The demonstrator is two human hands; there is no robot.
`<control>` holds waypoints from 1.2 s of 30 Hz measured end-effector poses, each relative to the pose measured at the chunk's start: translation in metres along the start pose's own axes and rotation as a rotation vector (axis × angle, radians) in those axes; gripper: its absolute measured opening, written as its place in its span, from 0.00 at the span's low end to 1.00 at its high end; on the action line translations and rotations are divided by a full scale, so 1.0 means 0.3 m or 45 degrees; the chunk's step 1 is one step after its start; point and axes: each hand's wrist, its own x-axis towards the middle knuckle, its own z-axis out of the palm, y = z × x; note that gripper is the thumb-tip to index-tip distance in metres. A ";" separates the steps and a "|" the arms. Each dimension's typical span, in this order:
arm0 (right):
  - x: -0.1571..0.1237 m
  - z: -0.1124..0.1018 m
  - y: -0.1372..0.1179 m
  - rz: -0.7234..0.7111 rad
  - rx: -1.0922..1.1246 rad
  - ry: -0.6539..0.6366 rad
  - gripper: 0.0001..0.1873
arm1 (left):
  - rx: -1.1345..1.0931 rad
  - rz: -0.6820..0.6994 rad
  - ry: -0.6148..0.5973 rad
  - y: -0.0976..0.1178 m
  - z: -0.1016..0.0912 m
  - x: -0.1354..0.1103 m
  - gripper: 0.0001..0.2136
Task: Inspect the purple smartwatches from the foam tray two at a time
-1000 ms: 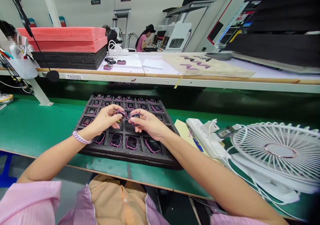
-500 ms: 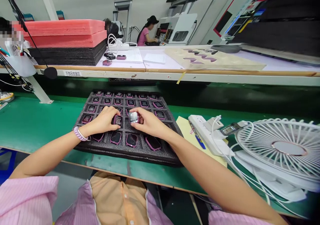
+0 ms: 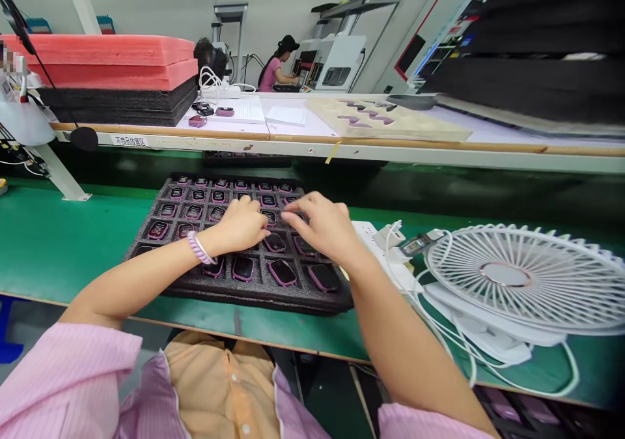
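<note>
A black foam tray (image 3: 254, 297) lies on the green bench and holds several pink-rimmed watch bodies with dark screens, one per pocket, such as one watch body (image 3: 282, 272) in the front row. My left hand (image 3: 241, 225) rests over the tray's middle rows with its fingers curled down onto the pockets; what lies under them is hidden. Beside it my right hand (image 3: 326, 227) hovers with fingers spread, fingertips touching a watch body in the middle row. A beaded bracelet (image 3: 199, 249) sits on my left wrist.
A white fan (image 3: 527, 276) lies flat to the right, its cable looping toward a white power strip (image 3: 366, 232). A raised shelf behind carries pink foam sheets (image 3: 112, 61) on black foam, papers and a beige tray (image 3: 390, 123). A person (image 3: 273, 71) works far back.
Both hands held a watch body above the tray, lowered them into pockets, then shifted right and farther back. The watch bodies no longer show in my fingers.
</note>
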 end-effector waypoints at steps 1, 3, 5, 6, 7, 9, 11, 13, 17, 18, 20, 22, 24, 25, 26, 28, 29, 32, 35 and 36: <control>-0.020 -0.012 0.015 0.036 -0.135 -0.098 0.12 | -0.009 0.003 -0.019 0.021 0.019 0.023 0.13; -0.066 -0.019 0.039 0.090 -0.392 -0.257 0.15 | -0.043 -0.008 -0.041 0.049 0.053 0.053 0.14; -0.111 -0.004 0.060 0.092 -0.531 -0.339 0.16 | -0.094 -0.030 -0.039 0.063 0.077 0.064 0.14; -0.129 0.009 0.071 0.075 -0.529 -0.346 0.16 | -0.129 -0.039 -0.033 0.065 0.084 0.064 0.14; -0.145 0.023 0.081 0.061 -0.477 -0.332 0.14 | -0.168 -0.039 -0.029 0.066 0.085 0.062 0.14; -0.164 0.050 0.099 0.055 -0.259 -0.260 0.11 | -0.243 -0.001 -0.022 0.065 0.075 0.053 0.11; -0.170 0.066 0.108 0.077 -0.005 -0.207 0.09 | -0.441 0.068 0.018 0.060 0.048 0.041 0.07; -0.168 0.066 0.105 0.122 0.142 -0.212 0.06 | -0.854 0.119 0.083 0.048 0.007 0.025 0.07; -0.137 0.026 0.052 0.201 0.614 -0.078 0.08 | -1.713 -0.002 0.212 -0.009 -0.083 -0.022 0.09; -0.123 0.014 0.029 0.217 0.871 -0.050 0.12 | -1.815 -0.095 0.265 -0.029 -0.101 -0.036 0.11; -0.088 -0.003 -0.025 0.268 1.416 -0.084 0.21 | -1.911 -0.302 0.367 -0.067 -0.123 -0.063 0.13; -0.047 -0.006 -0.082 0.341 1.837 -0.211 0.28 | -1.920 -0.457 0.400 -0.097 -0.129 -0.087 0.12; -0.005 0.002 -0.135 0.400 2.093 -0.345 0.29 | -1.855 -0.509 0.417 -0.117 -0.124 -0.108 0.11; 0.016 0.007 -0.158 0.407 2.175 -0.400 0.28 | -1.793 -0.503 0.435 -0.123 -0.120 -0.116 0.10; 0.034 0.011 -0.177 0.398 2.230 -0.442 0.26 | -1.715 -0.487 0.463 -0.127 -0.118 -0.124 0.09; 0.069 0.014 -0.204 0.351 2.273 -0.485 0.25 | -1.522 -0.446 0.516 -0.135 -0.118 -0.135 0.07; 0.086 0.012 -0.213 0.324 2.271 -0.495 0.25 | -1.418 -0.428 0.530 -0.139 -0.121 -0.138 0.08; 0.135 0.002 -0.227 0.264 2.220 -0.512 0.28 | -1.140 -0.403 0.568 -0.164 -0.140 -0.135 0.11; 0.185 0.013 -0.231 0.217 2.167 -0.480 0.30 | -0.926 -0.405 0.599 -0.205 -0.149 -0.114 0.13; 0.199 0.025 -0.230 0.206 2.163 -0.465 0.31 | -0.883 -0.409 0.609 -0.219 -0.146 -0.105 0.13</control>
